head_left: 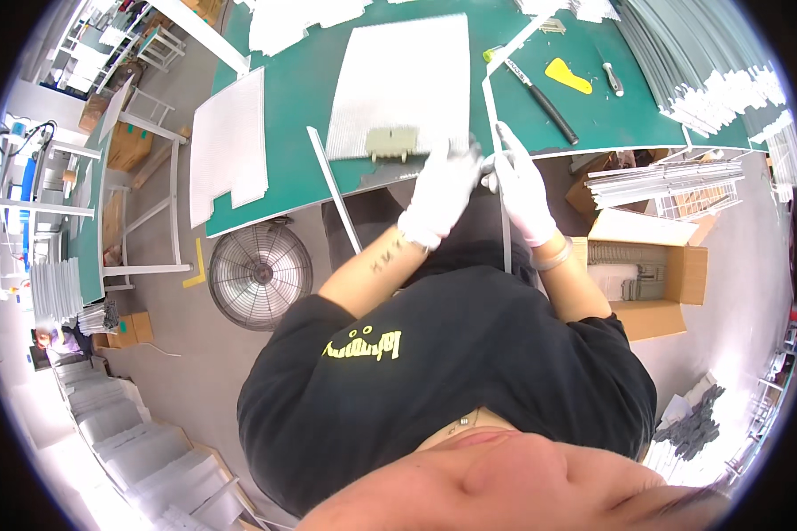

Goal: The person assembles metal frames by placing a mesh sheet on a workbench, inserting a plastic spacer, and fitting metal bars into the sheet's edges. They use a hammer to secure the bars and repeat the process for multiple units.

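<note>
In the head view, the slim white strip (506, 239) overhanging the worktop (294, 97) looks light and flexible, best held mid-length, where the right hand's (521, 193) fingers clamp it; whether the left hand's (445, 190) blurred fingers grip, I cannot tell.

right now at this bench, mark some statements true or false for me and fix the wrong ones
1. The left hand and right hand are gloved in white. True.
2. The right hand touches a long white strip. True.
3. The scraper lies on the floor. False: the yellow scraper lies on the green table.
4. The box is at the picture's left. False: the open cardboard box is at its right.
</note>
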### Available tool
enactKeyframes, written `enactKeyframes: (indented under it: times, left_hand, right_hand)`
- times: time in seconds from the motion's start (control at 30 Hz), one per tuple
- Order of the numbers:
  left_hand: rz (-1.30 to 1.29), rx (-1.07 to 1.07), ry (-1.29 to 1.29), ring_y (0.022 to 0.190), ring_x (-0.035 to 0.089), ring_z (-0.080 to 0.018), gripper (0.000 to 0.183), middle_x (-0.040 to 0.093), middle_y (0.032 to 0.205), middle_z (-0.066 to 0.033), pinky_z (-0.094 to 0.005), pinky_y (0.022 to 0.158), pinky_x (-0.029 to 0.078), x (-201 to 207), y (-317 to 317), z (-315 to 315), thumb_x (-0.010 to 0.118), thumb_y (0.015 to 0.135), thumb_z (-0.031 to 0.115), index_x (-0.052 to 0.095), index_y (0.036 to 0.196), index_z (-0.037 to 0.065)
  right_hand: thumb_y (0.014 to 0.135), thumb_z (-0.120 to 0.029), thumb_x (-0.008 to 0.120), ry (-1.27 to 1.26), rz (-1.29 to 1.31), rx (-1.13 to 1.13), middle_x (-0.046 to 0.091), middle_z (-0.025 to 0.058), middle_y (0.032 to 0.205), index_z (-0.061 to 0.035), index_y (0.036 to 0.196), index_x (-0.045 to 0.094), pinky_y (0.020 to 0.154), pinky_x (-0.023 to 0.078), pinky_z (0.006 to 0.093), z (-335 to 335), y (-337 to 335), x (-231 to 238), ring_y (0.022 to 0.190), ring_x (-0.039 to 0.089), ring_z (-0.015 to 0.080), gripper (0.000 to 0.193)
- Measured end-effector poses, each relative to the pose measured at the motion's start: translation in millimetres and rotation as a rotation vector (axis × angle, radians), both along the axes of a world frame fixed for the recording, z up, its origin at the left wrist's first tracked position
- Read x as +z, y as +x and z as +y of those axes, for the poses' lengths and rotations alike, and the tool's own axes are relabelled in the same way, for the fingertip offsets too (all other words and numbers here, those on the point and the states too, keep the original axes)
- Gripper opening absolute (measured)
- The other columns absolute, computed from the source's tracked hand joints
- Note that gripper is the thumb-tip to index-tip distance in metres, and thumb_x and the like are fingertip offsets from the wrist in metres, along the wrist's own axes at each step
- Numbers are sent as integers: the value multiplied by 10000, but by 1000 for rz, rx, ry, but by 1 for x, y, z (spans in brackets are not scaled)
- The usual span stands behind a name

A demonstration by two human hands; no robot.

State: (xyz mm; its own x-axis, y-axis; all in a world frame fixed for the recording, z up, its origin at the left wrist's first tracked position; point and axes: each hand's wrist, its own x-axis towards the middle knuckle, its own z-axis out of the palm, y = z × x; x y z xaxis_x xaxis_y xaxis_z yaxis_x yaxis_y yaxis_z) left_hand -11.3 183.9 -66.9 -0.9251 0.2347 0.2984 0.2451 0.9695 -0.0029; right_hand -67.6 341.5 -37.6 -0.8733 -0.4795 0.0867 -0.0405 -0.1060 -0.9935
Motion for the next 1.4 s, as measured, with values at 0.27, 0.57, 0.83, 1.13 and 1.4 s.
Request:
enactKeyframes:
  times: [0.27,0.57,0.83,1.13,1.4]
  left_hand:
    - [16,47,580,1343,520,-163,417,601,1404,-61,-420,1202,288,-68,-109,-24,516,969,222,568,1364,97]
    - [-59,-70,1268,1128,636,-198,322,693,1150,-86,-315,960,488,-30,-108,-5,534,1012,279,628,1220,52]
    - [-59,-76,1692,933,676,-210,264,695,1044,-112,-313,817,542,-8,-99,5,550,1005,204,633,1158,7]
    - [-271,-309,2420,1039,637,-192,254,654,1144,-105,-316,866,532,-1,-54,15,475,1030,84,584,1223,-40]
    - [531,296,1046,908,631,-165,252,693,1054,-87,-288,857,509,36,33,-138,517,1001,82,674,1164,-28]
  right_hand:
    - [1044,-219,536,-398,-399,108,591,66,899,-30,1598,182,688,522,279,-12,-9,-21,639,511,79,684]
    - [1045,-184,528,-322,-374,35,587,60,884,-13,1577,260,675,521,275,4,1,-9,628,497,75,620]
    - [1040,-135,517,-141,-229,-17,620,61,874,-14,1552,337,613,530,244,2,3,-10,620,521,62,555]
    - [1003,-240,613,21,-86,104,638,14,913,10,1255,610,621,485,209,-37,-93,7,666,545,48,355]
    - [984,-141,598,-163,-455,259,535,-39,833,-85,1068,590,676,554,287,-33,-98,7,634,498,59,102]
